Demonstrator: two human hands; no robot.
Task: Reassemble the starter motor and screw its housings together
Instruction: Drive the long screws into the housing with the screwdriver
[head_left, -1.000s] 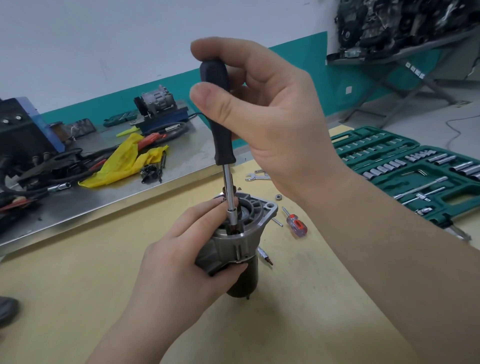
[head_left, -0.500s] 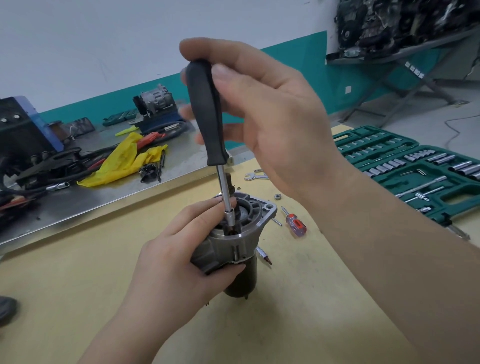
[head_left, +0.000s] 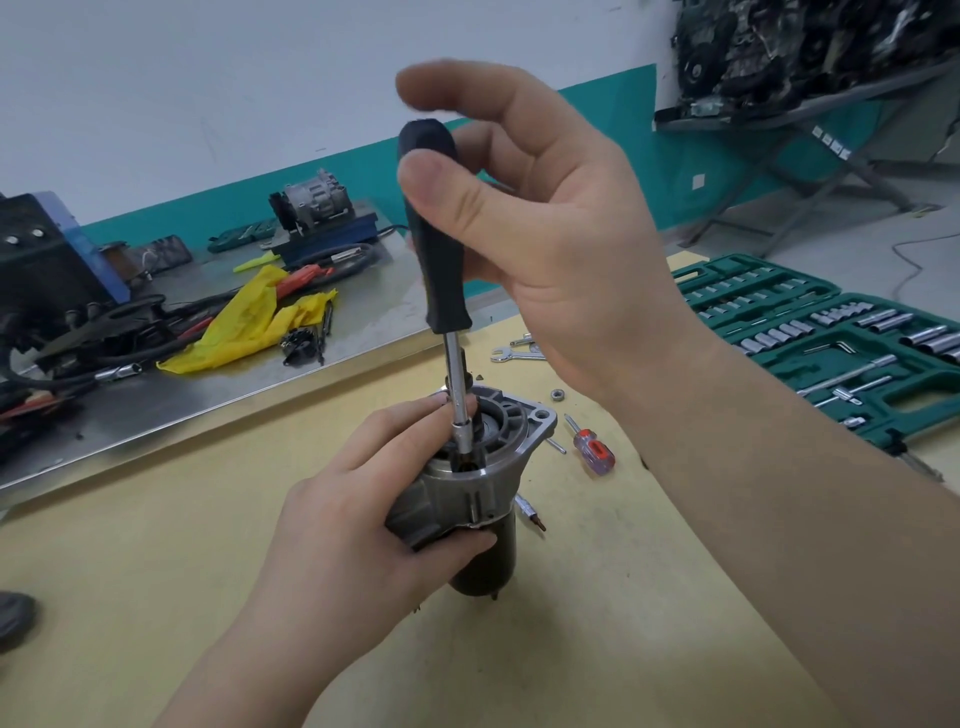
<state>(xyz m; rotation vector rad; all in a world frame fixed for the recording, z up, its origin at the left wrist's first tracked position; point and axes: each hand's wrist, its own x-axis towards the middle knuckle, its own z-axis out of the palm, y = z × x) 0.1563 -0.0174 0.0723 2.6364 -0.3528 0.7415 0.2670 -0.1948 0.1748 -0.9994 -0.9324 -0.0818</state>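
Housings already sit together on the starter motor (head_left: 467, 499), standing mid-table. Left hand (head_left: 363, 514) grips it. Right hand (head_left: 550, 234) holds the nut driver (head_left: 439, 244) down in its top. Screwing looks unfinished.

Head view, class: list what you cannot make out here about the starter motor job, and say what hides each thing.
- Fastener under the nut driver socket: hidden inside the starter motor housing, head view.
- Motor's left side: covered by the left hand.
- Right hand index fingertip: motion-blurred, head view.
- Socket set markings: too small to read; the case is cut off by the right edge.
- Motor's base contact with the table: hidden by the motor body.
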